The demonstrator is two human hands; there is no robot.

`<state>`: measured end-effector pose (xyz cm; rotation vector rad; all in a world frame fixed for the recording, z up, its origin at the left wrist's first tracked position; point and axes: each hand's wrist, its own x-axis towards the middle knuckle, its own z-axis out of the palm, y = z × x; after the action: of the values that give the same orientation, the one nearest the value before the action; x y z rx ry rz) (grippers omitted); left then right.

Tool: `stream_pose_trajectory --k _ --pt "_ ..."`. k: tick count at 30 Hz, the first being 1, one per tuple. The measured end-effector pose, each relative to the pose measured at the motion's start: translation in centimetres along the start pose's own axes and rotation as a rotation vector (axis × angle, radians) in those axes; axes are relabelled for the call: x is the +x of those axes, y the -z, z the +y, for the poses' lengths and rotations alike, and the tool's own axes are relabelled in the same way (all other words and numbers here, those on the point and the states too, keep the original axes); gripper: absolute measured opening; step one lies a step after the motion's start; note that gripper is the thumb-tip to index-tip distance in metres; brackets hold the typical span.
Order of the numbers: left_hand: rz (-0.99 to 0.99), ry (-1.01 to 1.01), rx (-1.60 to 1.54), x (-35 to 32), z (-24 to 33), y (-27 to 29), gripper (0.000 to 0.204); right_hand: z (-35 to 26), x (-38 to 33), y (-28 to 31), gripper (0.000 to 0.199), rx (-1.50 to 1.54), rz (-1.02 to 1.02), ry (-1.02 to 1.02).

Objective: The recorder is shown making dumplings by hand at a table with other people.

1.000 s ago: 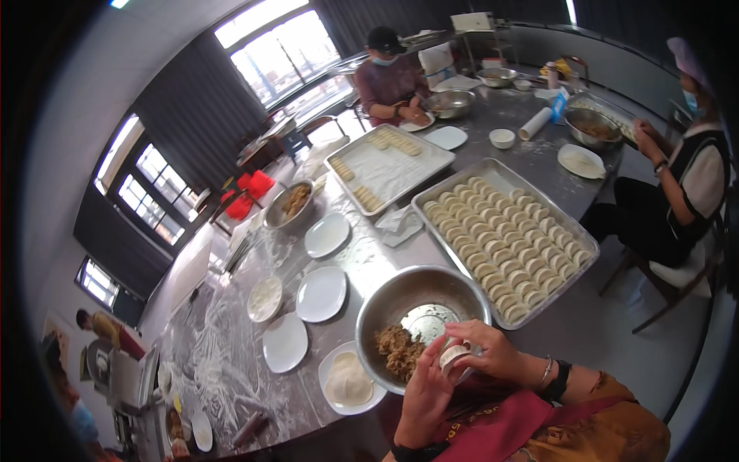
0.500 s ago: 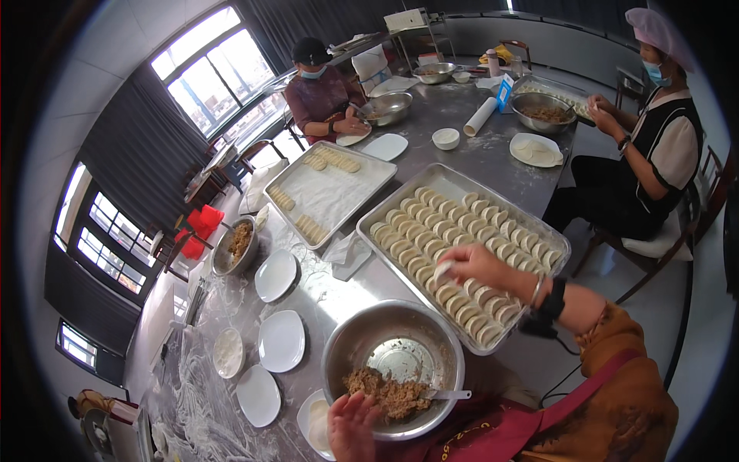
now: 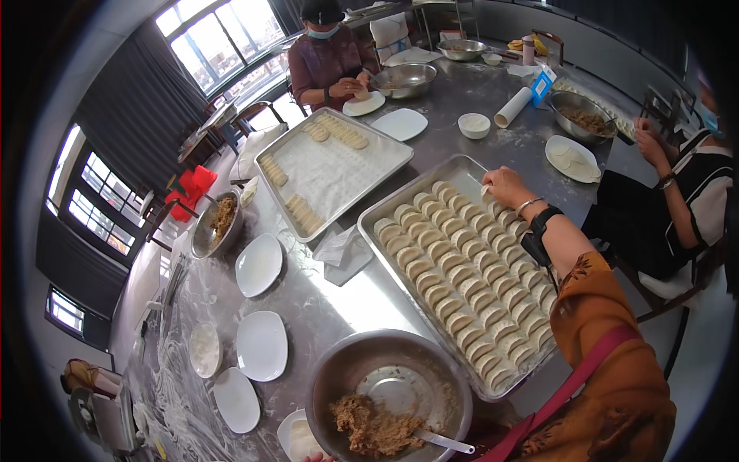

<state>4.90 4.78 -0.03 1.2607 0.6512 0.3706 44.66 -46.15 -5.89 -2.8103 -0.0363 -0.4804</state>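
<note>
- Dumpling (image 3: 486,189) — pinched by the right hand (image 3: 506,189)
- Tray (image 3: 462,171) under that hand
- Metal bowl (image 3: 431,362) beside the left hand (image 3: 317,457) — mostly cropped, its grip impossible to tell

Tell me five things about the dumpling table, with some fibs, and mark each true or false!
1. The right hand holds a dumpling at the far side of the right tray. True.
2. Brown filling and a pale-handled utensil are in the nearest metal bowl. True.
3. The left tray has more dumplings than the right. False: the right has many more.
4. The white roll stands upright. False: it lies on its side.
5. The left hand is on the roll. False: it's at the picture's bottom edge.
</note>
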Motion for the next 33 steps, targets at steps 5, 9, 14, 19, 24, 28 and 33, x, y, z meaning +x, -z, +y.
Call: stream_pose_trajectory --k 5,9,14,19,24,28,33 --pt "0.032 0.007 -0.041 0.0 0.0 -0.7 0.028 -0.6 0.0 1.0 0.015 -0.017 -0.056 0.029" --pt "0.046 0.037 -0.039 0.3 -0.4 -0.9 0.026 -0.4 -0.1 0.0 0.015 -0.091 -0.108 0.027" --pt "0.074 0.063 -0.027 -0.2 -0.7 -1.1 0.025 0.6 -0.6 -0.8 0.016 -0.165 -0.069 0.15" --pt "0.104 0.094 -0.02 -0.2 -0.6 -1.7 0.024 1.5 -0.2 -0.6 0.017 -0.24 -0.063 0.237" --pt "0.115 0.086 -0.116 0.1 -0.9 -0.2 0.025 -0.3 1.2 -2.7 0.01 -0.344 -0.063 0.355" --pt "0.084 0.019 -0.149 0.8 -1.9 0.1 0.019 2.8 1.2 -2.8 0.008 -0.297 0.068 0.491" --pt "0.019 0.047 -0.151 0.4 -1.7 -0.7 0.018 5.4 1.8 -3.9 0.02 -0.301 -0.078 0.364"
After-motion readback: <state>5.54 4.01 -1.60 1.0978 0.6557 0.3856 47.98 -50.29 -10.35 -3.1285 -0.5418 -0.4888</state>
